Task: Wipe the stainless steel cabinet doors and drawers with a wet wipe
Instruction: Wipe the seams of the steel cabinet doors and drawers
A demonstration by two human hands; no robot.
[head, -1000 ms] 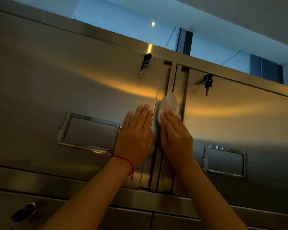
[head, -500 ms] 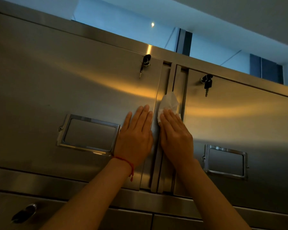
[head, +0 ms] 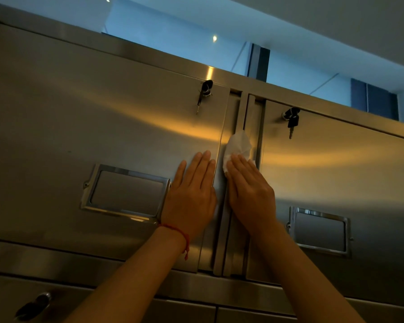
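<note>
Basically nothing's moved since the earlier frame, both hands are parked where they were and only my view has tipped a touch. My right hand (head: 250, 194) has straight fingers flat on the wet wipe (head: 239, 145), pressing it against the vertical strip (head: 234, 229) between the two upper cabinet doors, the wipe bunched up and poking out past my fingertips. My left hand (head: 191, 197) lies flat and open on the left door (head: 103, 117), holding nothing, probably just bracing. I'd say I'm mid-wipe on that centre seam, and next it wants a stroke up toward the top without snagging the keys (head: 204, 92) hanging in the lock. The steel's brushed and glossy with warm glare, label frame (head: 124, 190) on each door, drawers (head: 103, 304) below, dim bluish ceiling above.
</note>
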